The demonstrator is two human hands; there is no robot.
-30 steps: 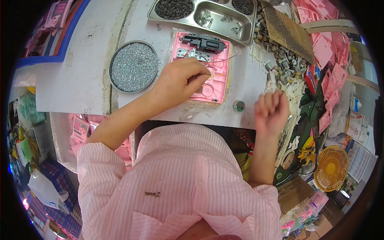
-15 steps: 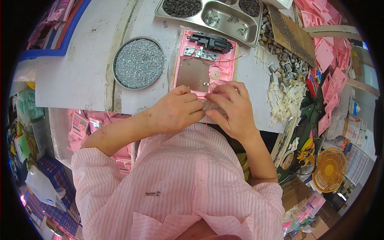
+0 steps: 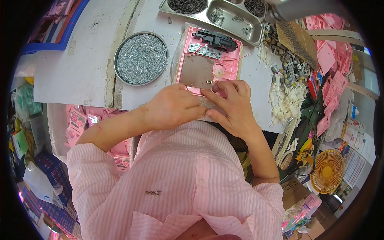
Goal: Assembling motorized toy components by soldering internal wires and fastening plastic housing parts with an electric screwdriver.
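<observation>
A pink plastic casing (image 3: 189,44) lies on the table in front of me. It holds a brown circuit board (image 3: 196,71), a black mechanism (image 3: 216,41), a metal plate (image 3: 205,51), a pale round disc (image 3: 218,72) and thin red wires (image 3: 238,59). My left hand (image 3: 172,107) is closed at the casing's near edge, fingers curled; what it pinches is hidden. Bent over the near right corner is my right hand (image 3: 235,109), its index fingertip on the near rim and its thumb close to my left fingers. Anything between its fingers is too small to make out.
Left of the casing stands a round tin (image 3: 141,58) of small screws. Behind is a metal tray (image 3: 236,23) with dark screws and springs. White plastic parts (image 3: 286,96) and small motors (image 3: 294,60) are heaped at right. A blurred grey object (image 3: 308,9) crosses the far right.
The thin wire loop that hung below my hands is out of sight. My right index finger has come onto the casing's near rim. A blurred grey object has entered at the far right.
</observation>
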